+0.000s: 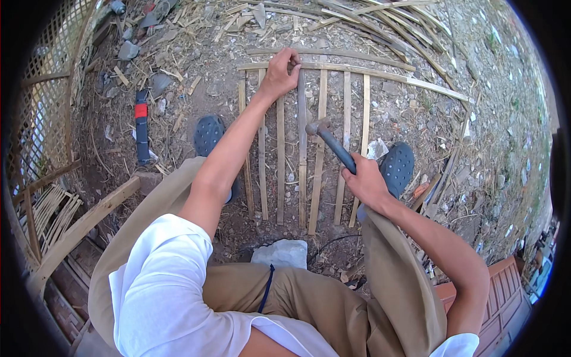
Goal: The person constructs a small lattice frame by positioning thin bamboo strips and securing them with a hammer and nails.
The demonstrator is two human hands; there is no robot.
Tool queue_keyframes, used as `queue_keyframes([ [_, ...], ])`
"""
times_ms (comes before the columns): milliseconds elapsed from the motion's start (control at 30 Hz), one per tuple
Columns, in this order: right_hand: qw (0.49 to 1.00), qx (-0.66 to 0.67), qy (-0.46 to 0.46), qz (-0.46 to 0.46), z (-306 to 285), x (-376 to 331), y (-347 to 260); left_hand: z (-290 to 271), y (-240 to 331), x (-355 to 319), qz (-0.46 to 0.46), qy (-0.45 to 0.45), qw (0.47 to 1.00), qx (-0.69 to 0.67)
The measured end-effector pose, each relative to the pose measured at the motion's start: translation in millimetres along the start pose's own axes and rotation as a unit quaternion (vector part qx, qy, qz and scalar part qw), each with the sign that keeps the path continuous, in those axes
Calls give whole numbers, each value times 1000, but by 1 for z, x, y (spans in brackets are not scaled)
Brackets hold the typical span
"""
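On littered ground [488, 149]: wooden slats [302, 137] side by side, tops at a crosspiece [380, 73]. Left hand [279, 72]: fingers bent close at the crosspiece, anything pinched unclear. Right hand [366, 181]: wrapped round a hammer [337, 146]. Risks: stray blow, bruised fingertips; jarring, skewed slats.

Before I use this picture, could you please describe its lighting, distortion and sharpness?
In the head view, daylight looks soft, without hard shadows on the ground; there too, the white shirt looks very bright; at the head view's rim, the lattice curves; the hammer in the right hand looks fairly sharp there.
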State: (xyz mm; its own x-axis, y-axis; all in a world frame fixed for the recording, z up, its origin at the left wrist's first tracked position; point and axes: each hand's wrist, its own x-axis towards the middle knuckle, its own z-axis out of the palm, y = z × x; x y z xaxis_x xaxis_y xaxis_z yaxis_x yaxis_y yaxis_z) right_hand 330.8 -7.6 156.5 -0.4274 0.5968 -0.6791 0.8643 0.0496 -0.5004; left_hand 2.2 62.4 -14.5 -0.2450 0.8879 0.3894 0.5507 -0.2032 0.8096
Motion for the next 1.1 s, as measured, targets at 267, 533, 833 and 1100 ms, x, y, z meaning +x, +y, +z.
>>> queue_keyframes([
  [267, 996, -67, 26, -50, -38, 34, -24, -6, -4, -5, 23, -1, 1000, 16],
  [533, 952, 276, 131, -23, 31, 119, -58, -8, -7, -4, 1, -22, 998, -58],
  [833, 746, 653, 123, -38, 42, 130, -88, -9, -1, -5, -68, -16, 991, -113],
  [1100, 796, 589, 132, -36, 54, 113, -60, -7, -6, -5, -84, -9, 991, -105],
])
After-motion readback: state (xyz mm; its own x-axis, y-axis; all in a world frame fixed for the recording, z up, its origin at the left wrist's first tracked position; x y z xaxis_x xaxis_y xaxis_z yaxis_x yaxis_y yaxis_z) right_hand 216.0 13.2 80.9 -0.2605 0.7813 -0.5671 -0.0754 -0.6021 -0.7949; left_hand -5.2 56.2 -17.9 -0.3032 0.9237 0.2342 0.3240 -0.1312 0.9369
